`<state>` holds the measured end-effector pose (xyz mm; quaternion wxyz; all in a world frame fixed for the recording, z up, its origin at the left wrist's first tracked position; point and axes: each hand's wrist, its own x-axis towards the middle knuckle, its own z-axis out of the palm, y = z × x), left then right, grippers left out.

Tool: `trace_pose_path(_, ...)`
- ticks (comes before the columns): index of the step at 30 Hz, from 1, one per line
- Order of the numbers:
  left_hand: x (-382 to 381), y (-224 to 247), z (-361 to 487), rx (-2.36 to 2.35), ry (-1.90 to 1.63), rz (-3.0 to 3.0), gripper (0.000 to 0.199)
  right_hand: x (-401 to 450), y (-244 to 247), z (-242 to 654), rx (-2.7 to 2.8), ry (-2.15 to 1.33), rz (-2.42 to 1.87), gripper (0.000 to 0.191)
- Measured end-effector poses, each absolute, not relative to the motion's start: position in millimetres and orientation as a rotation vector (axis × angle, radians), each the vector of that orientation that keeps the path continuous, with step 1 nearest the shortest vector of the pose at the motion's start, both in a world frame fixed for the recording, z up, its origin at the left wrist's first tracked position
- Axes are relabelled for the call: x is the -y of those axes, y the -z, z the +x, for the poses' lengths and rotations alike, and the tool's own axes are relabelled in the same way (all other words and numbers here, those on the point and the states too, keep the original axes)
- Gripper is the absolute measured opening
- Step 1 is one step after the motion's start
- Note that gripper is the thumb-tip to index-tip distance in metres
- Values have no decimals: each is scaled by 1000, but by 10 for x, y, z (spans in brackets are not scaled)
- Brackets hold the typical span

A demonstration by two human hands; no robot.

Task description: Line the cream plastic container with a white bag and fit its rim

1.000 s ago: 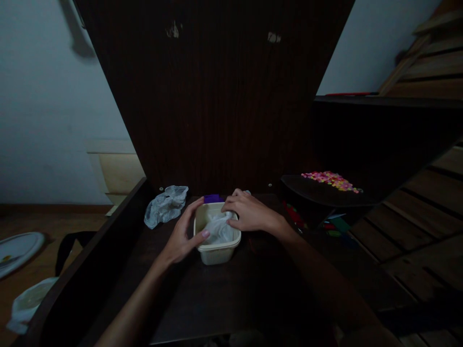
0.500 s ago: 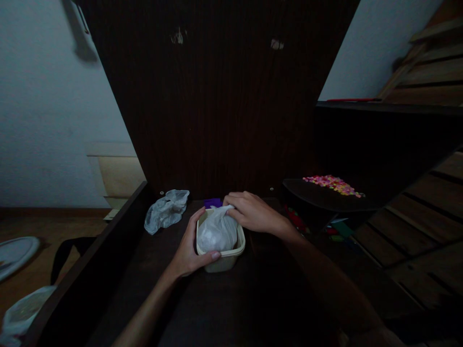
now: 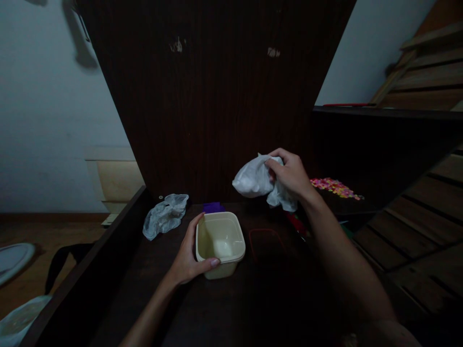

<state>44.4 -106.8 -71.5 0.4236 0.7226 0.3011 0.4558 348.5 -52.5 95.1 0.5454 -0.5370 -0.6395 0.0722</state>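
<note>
The bulging white thin-plastic bag (image 3: 252, 178) is hanging up past the right side of the cream rounded-square plastic tub (image 3: 221, 273). It's looking soft, probably light and slippery, so I'd be grabbing the gathered part. Right hand (image 3: 289, 176) is pinching it there, knuckles up; left hand (image 3: 188, 258) is gripping the stiff-looking tub, thumb over the near rim.

The dark tabletop (image 3: 210, 313) bears a cream tub (image 3: 220, 238); a crumpled bag (image 3: 164, 217); a purple item (image 3: 213, 207); a red-edged piece (image 3: 266, 246).
</note>
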Motion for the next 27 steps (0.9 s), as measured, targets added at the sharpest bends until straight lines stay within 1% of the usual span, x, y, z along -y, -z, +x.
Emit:
trace_pose_path(4,1067,725,445,-733,-1138,1777,108,292,-584,3602,1646,57,-1509,14)
trace_pose_path(8,1068,736,443,-723,-1126,1752,109,77,-172,3668,1712,16,-1632,17)
trace_pose_path(12,1072,739,448,-719,-1126,1725,110,-16,125,3725,1727,-10,-1660,30)
trace_pose_path(19,1091,751,474,-693,-1161,1672,110,217,490,3692,1642,78,-1774,42)
trace_pose_path(24,1097,757,483,-678,-1176,1650,109,445,814,3486,1693,-65,-1980,62)
trace_pose_path(27,1099,759,493,-663,-1187,1630,109,408,998,3432,1739,-155,-2010,63)
